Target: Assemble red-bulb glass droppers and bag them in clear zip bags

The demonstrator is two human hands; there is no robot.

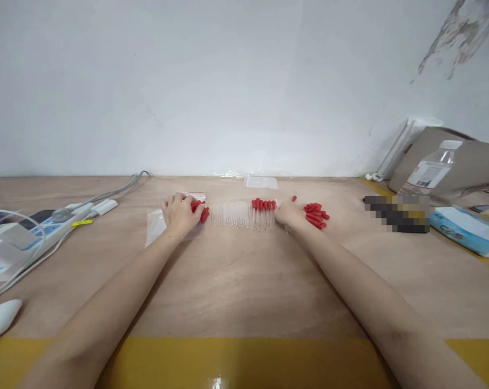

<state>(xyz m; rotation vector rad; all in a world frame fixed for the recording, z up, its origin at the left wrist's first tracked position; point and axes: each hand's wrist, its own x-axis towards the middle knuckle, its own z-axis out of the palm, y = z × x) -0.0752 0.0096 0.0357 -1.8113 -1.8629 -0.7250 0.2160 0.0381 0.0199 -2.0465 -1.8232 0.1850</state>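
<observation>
Bench [244, 281], wooden; row of clear tubes [237, 212], long axes front-to-back, red-capped end just beside right hand [290, 212], other end toward left hand [182, 213]; loose red bulbs [204, 214] at left fingers; both hands curled, hold indeterminable.

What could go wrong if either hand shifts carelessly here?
The right hand sits close beside the red-topped row; a nudge might skew it. Its wrist is near the red pile, so a sideways sweep could scatter that. The left hand is at the other red pieces and might drag some along.
</observation>
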